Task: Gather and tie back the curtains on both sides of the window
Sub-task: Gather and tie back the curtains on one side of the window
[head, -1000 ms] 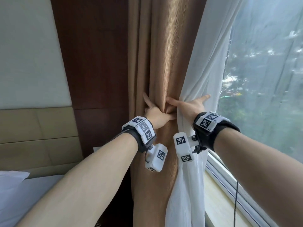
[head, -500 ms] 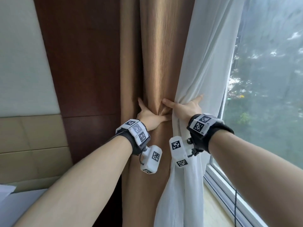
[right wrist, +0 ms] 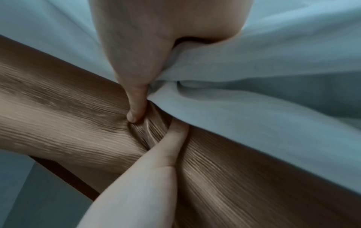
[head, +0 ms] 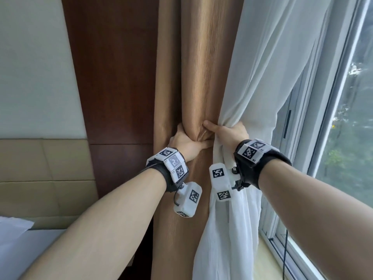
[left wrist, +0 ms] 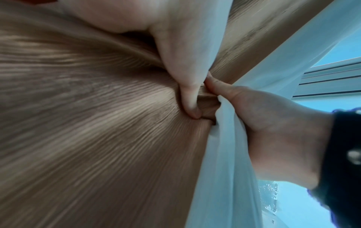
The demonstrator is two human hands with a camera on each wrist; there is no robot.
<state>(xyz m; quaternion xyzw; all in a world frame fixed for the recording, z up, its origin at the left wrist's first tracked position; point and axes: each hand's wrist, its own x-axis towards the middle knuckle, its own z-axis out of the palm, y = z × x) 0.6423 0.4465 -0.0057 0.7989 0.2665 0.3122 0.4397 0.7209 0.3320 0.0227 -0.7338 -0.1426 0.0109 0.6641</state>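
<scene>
A ribbed brown curtain (head: 203, 77) hangs in the middle, and a white sheer curtain (head: 266, 77) hangs to its right. My left hand (head: 186, 142) grips the brown curtain from the left, its fingers hidden behind the cloth. My right hand (head: 229, 134) wraps round the sheer from the right and its thumb presses into the brown fold. In the left wrist view my left thumb (left wrist: 188, 86) digs into the brown curtain (left wrist: 87, 123) beside my right hand (left wrist: 273, 131). In the right wrist view both thumbs pinch the brown curtain (right wrist: 68, 138) under the sheer (right wrist: 254, 108).
A dark wood wall panel (head: 117, 77) stands left of the curtains, with a padded headboard (head: 40, 168) and a white bed sheet (head: 18, 235) below it. The window glass (head: 353, 138) is at the right. A black cable (head: 285, 251) hangs over the pale sill (head: 266, 261).
Both hands have closed in on the curtains. My right fingers, spread over the sheer a second ago, now wrap behind it, and the bundle is squeezed tighter.
</scene>
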